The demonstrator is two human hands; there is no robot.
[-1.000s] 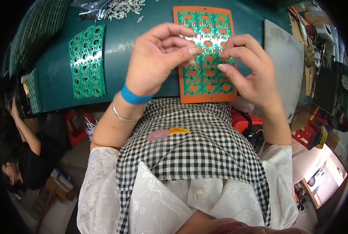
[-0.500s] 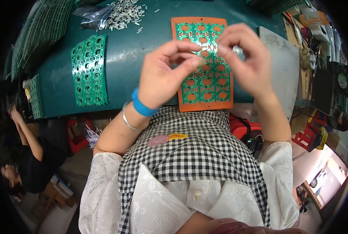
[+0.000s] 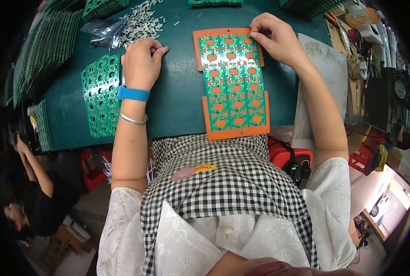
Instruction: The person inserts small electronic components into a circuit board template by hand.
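Observation:
A green circuit board panel (image 3: 235, 85) with several oval cutouts lies on an orange plate (image 3: 237, 135) with notched sides. Over the panel's far right corner is my right hand (image 3: 278, 40), thumb and forefinger pinched together there; anything between them is too small to make out. My left hand (image 3: 141, 63) is away from the plate, close to a heap of small pale parts (image 3: 145, 20). Its fingers are curled and the thumb presses against them, hiding whatever they hold. A blue band and a metal bangle circle the left wrist.
Left of my left hand stand more green panels (image 3: 99, 96), with tall stacks (image 3: 44, 55) beyond. A plastic bag (image 3: 105, 33) touches the small parts. On the right lie a grey board (image 3: 322, 78) and tools. A co-worker (image 3: 44, 184) sits at far left.
My hands have parted from over the panel. The left has moved left toward the loose parts; the right has moved up to the panel's far right corner. The view has shifted slightly.

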